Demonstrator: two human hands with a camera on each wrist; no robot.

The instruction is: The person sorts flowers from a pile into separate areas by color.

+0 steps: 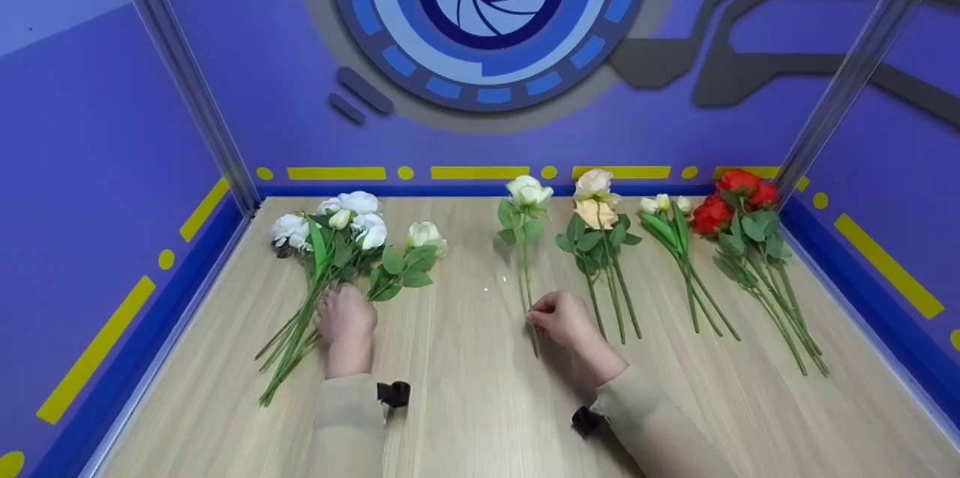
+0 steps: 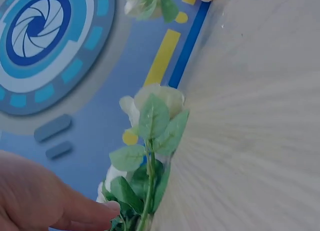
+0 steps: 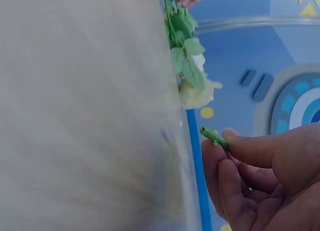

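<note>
In the head view, my left hand [image 1: 346, 319] grips the stems of a bunch of white flowers [image 1: 360, 204] on the left of the table. One cream rose [image 1: 426, 236] with broad green leaves leans out to the right of that bunch. The left wrist view has this cream rose [image 2: 167, 98] in front, with my left thumb [image 2: 107, 211] against the leafy stems; most of those fingers are out of sight. My right hand [image 1: 564, 320] pinches the lower stem of a single pale rose [image 1: 529, 193], between thumb and fingertips. Its cut stem end [image 3: 212, 135] pokes out of them in the right wrist view.
Right of the single rose lie peach roses [image 1: 596, 211], pale tulips [image 1: 664, 206] and a bunch of red roses [image 1: 739, 200], stems toward me. The wooden table [image 1: 465, 388] is bounded by blue-purple panels [image 1: 247, 88] at the back and both sides.
</note>
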